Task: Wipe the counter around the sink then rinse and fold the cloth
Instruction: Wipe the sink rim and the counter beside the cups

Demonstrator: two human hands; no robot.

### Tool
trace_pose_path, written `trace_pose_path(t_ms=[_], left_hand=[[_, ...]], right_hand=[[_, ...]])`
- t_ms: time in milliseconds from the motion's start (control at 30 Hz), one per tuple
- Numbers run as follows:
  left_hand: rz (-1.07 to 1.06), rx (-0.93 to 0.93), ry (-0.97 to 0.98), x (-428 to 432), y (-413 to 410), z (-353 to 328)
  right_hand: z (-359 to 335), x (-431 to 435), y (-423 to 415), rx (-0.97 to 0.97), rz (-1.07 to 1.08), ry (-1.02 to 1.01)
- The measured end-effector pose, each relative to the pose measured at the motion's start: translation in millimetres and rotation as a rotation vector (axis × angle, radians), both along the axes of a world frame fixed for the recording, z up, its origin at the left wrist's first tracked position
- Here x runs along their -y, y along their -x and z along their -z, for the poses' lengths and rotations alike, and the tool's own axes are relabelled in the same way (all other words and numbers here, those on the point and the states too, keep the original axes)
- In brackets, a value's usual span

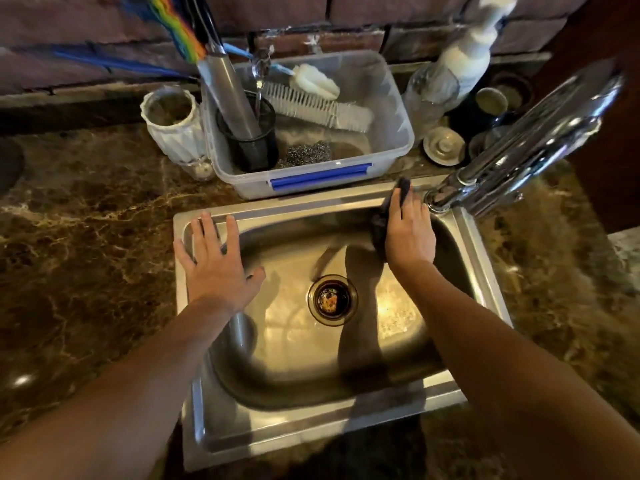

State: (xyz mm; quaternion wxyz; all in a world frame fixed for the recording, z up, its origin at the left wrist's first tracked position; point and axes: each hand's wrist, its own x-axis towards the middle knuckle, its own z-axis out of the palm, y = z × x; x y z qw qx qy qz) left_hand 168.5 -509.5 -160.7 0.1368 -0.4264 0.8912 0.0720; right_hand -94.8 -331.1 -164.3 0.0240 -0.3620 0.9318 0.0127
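Right hand (410,233) presses a dark cloth (398,199) on the sink (346,427) rim's far corner beside the faucet (519,157); left hand (216,261) hovers open, empty. Wiping underway; next, probably sweep the marble table (86,254).

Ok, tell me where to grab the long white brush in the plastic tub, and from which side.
Take the white brush by its blue handle end near the tub's back left, coming from above. The bristled length lies slanted across the tub and would splay under fingers; the black mesh cup crowds its left, so reach straight down.
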Motion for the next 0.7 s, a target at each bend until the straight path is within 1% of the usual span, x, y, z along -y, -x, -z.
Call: trace_pose_path(t_ms=[133,200,267,300,367,433,467,600,633,700], left_hand=[[-0.042,0.045,-0.134,1,3,-24],[-0.077,0.058,-0.195,-8,3,-46],[-0.142,0.025,-0.283,-25,-6,-63],[-0.175,-0.003,-0.334,-37,-12,-71],[-0.210,-0.099,-0.446,-64,-24,-87],[-0.239,-0.213,-0.570,-96,-31,-107],[-0.239,-0.267,-0.623,-113,-33,-117],[-0.308,-0.518,-0.879,-176,-32,-151],[-0.319,-0.593,-0.929,-188,-33,-157],[-0.309,-0.740,-0.950,-209,-37,-167]], right_hand=[[-22,-3,3,0.026,0.061,-0.134],[-34,-16,-7,0.084,0.079,-0.190],[-52,-33,-24,0.255,0.190,-0.222],[-62,-42,-33,0.339,0.248,-0.198],[-82,-58,-48,0.450,0.325,-0.089],[-105,-72,-61,0.553,0.352,0.043],[-116,-78,-69,0.638,0.352,0.128],[-161,-92,-111,1.139,0.408,0.556],[-171,-96,-123,1.232,0.402,0.628],[-189,-103,-142,1.376,0.371,0.710]])
